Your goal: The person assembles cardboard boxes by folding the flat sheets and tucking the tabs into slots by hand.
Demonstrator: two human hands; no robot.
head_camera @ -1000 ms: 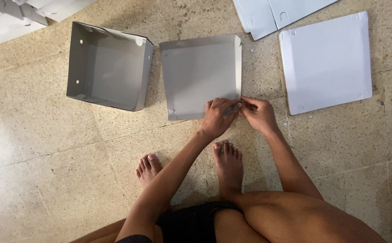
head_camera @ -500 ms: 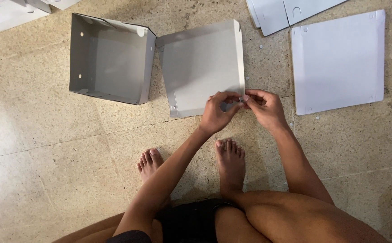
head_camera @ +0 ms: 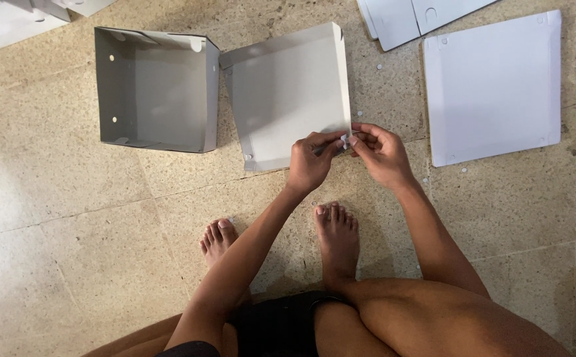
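A shallow grey cardboard lid (head_camera: 288, 92) with folded-up edges lies on the stone floor in front of me. Both hands meet at its near right corner. My left hand (head_camera: 311, 162) pinches the corner flap from the left, and my right hand (head_camera: 380, 152) grips the same corner from the right. The corner itself is partly hidden by my fingers. To the left of the lid stands a deeper grey cardboard box (head_camera: 156, 89), open on top, touching the lid's left edge.
A flat white cardboard sheet (head_camera: 493, 86) lies to the right. More flat white sheets (head_camera: 407, 16) lie at the top edge, and white boxes (head_camera: 10, 20) at the top left. My bare feet (head_camera: 334, 238) rest just below the lid.
The view has shifted slightly, so the lid and box sit a little higher and to the left. My hands stay on the lid's near right corner, fingers working the flap.
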